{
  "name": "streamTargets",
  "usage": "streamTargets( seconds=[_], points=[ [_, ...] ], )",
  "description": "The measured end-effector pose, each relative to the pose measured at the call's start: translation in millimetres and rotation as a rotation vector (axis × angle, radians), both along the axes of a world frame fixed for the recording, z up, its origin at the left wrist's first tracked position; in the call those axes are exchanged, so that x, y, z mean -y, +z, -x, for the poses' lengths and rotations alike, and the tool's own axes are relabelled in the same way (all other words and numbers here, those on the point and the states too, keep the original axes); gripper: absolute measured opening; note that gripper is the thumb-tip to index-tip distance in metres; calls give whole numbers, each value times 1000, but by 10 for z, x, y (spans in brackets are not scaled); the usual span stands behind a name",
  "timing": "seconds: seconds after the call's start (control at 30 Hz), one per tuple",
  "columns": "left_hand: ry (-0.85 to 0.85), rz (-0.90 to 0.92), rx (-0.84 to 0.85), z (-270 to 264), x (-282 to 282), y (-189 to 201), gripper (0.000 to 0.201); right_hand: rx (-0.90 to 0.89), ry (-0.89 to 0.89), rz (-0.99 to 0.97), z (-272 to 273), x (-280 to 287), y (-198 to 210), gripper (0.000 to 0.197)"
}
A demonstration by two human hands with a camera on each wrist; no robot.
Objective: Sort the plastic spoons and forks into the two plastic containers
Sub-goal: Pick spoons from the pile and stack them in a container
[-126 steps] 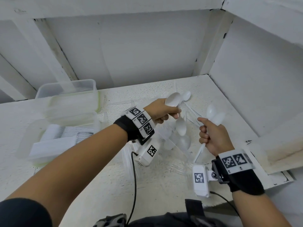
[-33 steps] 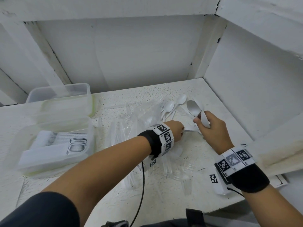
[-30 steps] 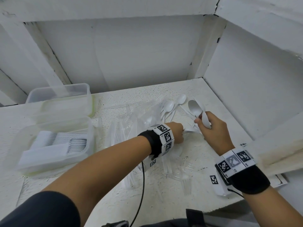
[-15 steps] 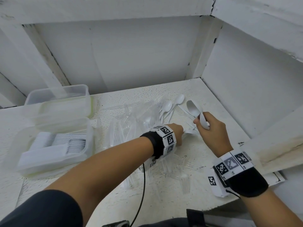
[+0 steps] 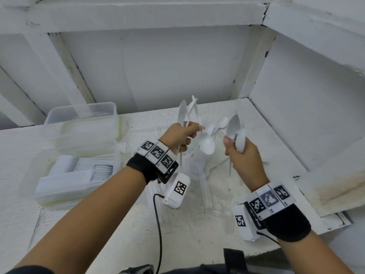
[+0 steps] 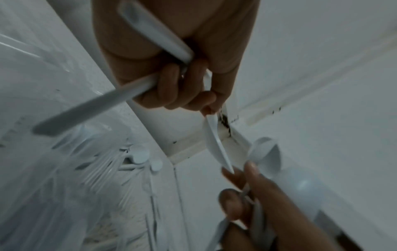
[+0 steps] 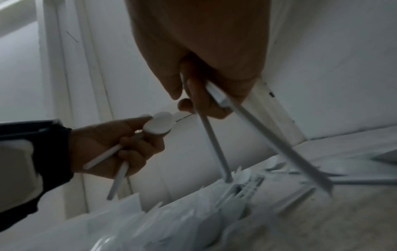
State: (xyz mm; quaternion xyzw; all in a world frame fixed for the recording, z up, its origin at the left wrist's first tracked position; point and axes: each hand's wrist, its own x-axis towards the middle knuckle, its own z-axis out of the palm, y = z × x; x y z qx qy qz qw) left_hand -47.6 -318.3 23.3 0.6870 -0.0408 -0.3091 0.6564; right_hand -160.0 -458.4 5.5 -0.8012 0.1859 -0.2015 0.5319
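White speckled board forms the tabletop (image 5: 94, 224) where a person sorts disposable cutlery, with two clear plastic containers (image 5: 79, 123) standing at the far left, one behind the other. The nearer container (image 5: 65, 180) holds a packed row of white pieces; the farther one looks empty, though its clear walls make that hard to judge. A loose pile of clear forks (image 5: 205, 192) and white spoons lies on the table between the raised forearms.

The left hand (image 5: 180, 136) is curled round a bundle of white spoons (image 5: 185, 115), their long axes roughly upright and splayed, handles poking out below the fist, one bowl (image 5: 206, 144) hanging toward the right. The right hand (image 5: 243, 157) is closed on two or three spoons (image 5: 236, 133), bowls up and leaning away from the wearer, handles trailing down toward the pile. Both bundles hang above the table, clear of it, and the two fists sit close together.

The containers lie well to the left of both grips, nearer the left hand, so that hand looks better placed to carry the spoons across. The spoons would likely need turning to lie flat along the container's length. Splayed handles could snag its rim.
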Motion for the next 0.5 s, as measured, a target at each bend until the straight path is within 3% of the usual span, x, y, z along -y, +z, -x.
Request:
streamTargets(
  seconds=[0.13, 0.23, 0.3, 0.43, 0.5],
  points=[
    [106, 177, -39, 108, -286, 52, 6, -64, 162, -27, -84, -386, 62, 26],
    [146, 227, -59, 212, -460, 44, 11, -86, 197, -17, -175, -615, 63, 19],
    [173, 217, -59, 256, -577, 43, 13, -84, 199, -24, -212, -720, 53, 20],
    [250, 124, -50, 294, -856, 21, 36, -60, 199, -71, -245, -801, 26, 13],
    [281, 89, -46, 312, -1017, -3, 34, -37, 222, -113, -252, -801, 25, 12]
  ],
)
